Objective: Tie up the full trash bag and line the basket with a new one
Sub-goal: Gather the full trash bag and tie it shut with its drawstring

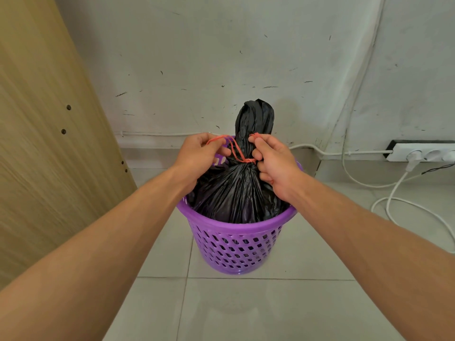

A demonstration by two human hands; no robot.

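A full black trash bag [236,190] sits inside a purple perforated basket [236,244] on the floor. The bag's top is gathered into an upright twisted neck [254,119]. An orange string [237,151] is wrapped around that neck. My left hand [199,156] pinches one end of the string, left of the neck. My right hand [273,161] pinches the other end, its fingers curled against the neck's right side. No new bag is in view.
A wooden panel [49,143] leans at the left. The scuffed wall [221,57] stands just behind the basket. A white power strip [423,152] with plugs and loose white cables [398,200] lies on the floor at the right. Tiled floor [246,308] lies in front.
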